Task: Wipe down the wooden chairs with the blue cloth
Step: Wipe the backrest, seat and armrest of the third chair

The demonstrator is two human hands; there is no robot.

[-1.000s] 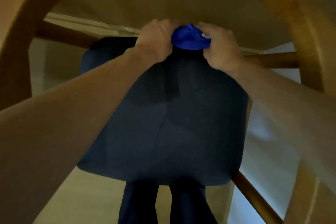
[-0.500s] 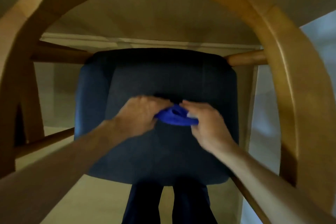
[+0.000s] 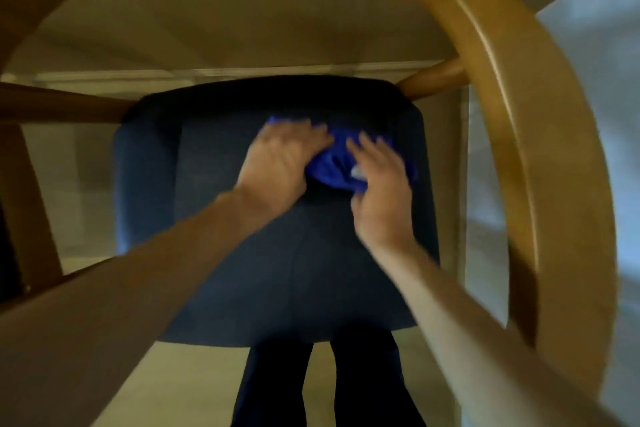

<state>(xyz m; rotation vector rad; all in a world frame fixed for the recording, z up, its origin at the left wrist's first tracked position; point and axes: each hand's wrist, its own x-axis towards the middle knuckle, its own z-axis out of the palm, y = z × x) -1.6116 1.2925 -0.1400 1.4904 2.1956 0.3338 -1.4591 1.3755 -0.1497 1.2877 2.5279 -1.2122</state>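
In the middle of the frame the blue cloth point(image 3: 334, 166) is lying bunched on the dark blue seat cushion point(image 3: 242, 253) of the wooden chair point(image 3: 512, 107), and both hands are working on it. The left hand point(image 3: 280, 163) is pressing on its left part with fingers mostly flat, while the right hand point(image 3: 379, 191) is covering its right part with fingers bent over the fabric; motion blur is hiding whether they pinch it. The curved backrest is arching across the top and right of the frame, the person's dark trouser legs point(image 3: 325, 388) are showing at the bottom centre, and both forearms are crossing over the cushion.

Left hand point(image 3: 280, 163), right hand point(image 3: 379, 187) (outstretched)
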